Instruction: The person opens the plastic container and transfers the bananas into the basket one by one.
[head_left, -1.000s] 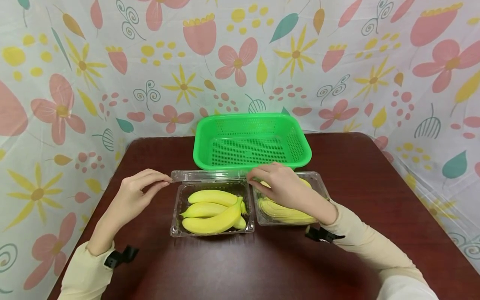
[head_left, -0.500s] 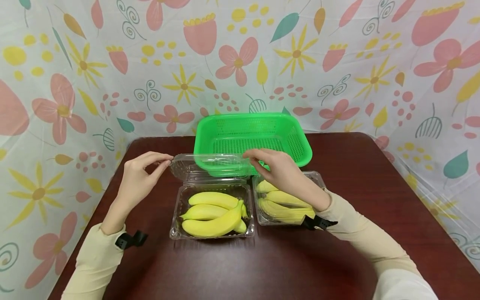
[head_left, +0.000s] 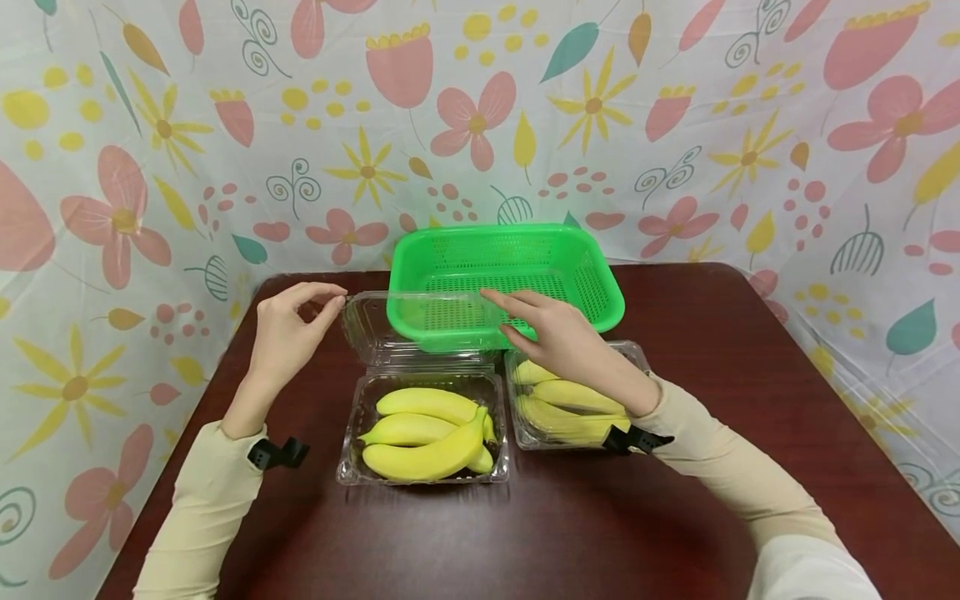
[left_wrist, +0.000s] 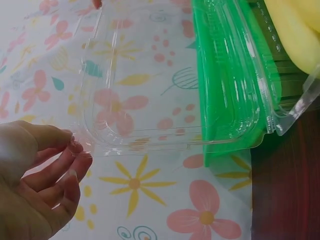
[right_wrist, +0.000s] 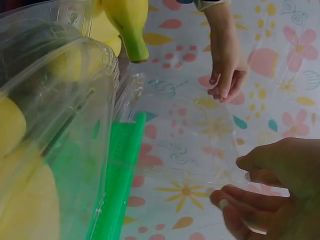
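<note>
A clear plastic clamshell box (head_left: 348,477) holds several yellow bananas (head_left: 420,458). Its hinged lid (left_wrist: 100,125) stands raised and leans back over the green basket's front edge. The lid's left corner is pinched between thumb and fingertips of my left hand (head_left: 288,333). At the opposite corner, my right hand (head_left: 562,333) has its fingers nearly straight and its thumb apart from them. In the right wrist view, that thumb and those fingers (right_wrist: 250,197) lie on either side of the lid's corner.
A second clear box (head_left: 525,437) with bananas stands right beside the first, partly under my right forearm. Behind both is a green perforated basket (head_left: 611,312) on the dark wooden table (head_left: 697,333). A floral curtain (head_left: 480,192) hangs at the back.
The lid has swung up and away from me, from nearly edge-on to leaning back. Both hands have moved away with it, and the right fingers have straightened.
</note>
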